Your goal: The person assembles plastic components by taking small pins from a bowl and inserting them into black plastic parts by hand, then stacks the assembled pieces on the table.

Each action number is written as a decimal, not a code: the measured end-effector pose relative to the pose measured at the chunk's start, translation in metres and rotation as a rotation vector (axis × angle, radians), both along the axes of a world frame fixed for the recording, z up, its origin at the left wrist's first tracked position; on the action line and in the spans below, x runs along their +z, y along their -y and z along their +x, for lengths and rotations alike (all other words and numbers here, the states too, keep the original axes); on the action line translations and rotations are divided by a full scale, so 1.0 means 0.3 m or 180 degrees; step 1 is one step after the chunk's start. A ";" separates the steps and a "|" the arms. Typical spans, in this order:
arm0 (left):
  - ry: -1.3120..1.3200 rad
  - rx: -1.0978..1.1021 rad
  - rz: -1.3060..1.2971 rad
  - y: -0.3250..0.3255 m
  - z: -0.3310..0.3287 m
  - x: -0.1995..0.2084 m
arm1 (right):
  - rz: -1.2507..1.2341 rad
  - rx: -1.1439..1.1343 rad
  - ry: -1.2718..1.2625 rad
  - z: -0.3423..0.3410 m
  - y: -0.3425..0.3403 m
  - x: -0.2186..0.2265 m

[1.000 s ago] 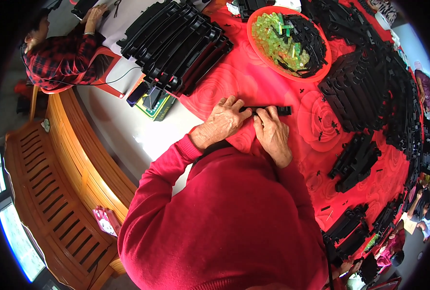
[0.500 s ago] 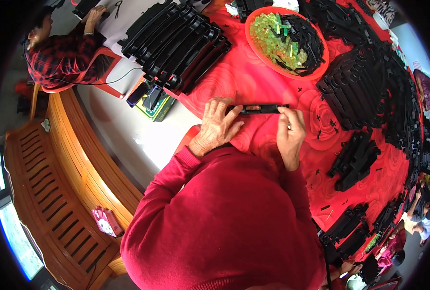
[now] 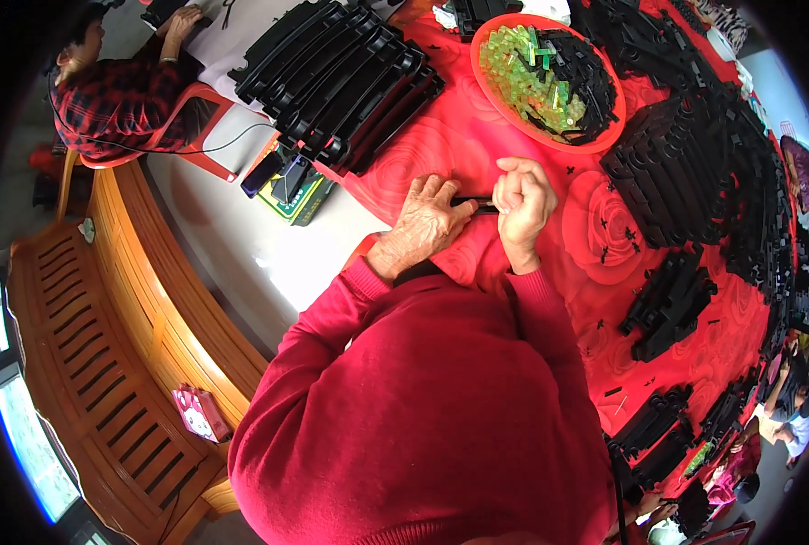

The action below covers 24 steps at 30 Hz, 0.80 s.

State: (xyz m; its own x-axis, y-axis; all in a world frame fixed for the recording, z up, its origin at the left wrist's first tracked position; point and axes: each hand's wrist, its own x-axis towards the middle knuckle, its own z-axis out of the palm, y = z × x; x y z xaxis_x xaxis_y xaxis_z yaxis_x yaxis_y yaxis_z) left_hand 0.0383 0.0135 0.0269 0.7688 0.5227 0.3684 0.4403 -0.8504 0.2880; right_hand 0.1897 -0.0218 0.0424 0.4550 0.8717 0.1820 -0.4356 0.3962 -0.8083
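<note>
A slim black plastic part (image 3: 486,205) lies on the red patterned tablecloth, mostly covered by my hands. My left hand (image 3: 427,222) rests over its left end, fingers bent and gripping it against the table. Over the part's right side is my right hand (image 3: 524,204), fingers curled in closely. Whether something small sits in those fingers, I cannot make out. Beyond my hands stands a red plastic basin (image 3: 619,123) holding yellow-green clear pieces (image 3: 524,77) and small black strips (image 3: 593,86).
Stacked black plastic trays (image 3: 336,82) stand at the far left of the table. More black parts (image 3: 672,173) are piled to the right, with a smaller bundle (image 3: 668,304) nearer. A wooden bench (image 3: 104,363) is at left; a person in a checked shirt (image 3: 118,109) sits beyond.
My right hand has moved left and slightly up, from the part's right end to over it, and its fingers have curled tighter. My left hand still holds the left end.
</note>
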 end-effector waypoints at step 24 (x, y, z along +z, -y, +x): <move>-0.0172 -0.0162 -0.0064 -0.005 0.003 -0.010 | -0.0547 0.0054 0.0209 -0.014 -0.025 -0.003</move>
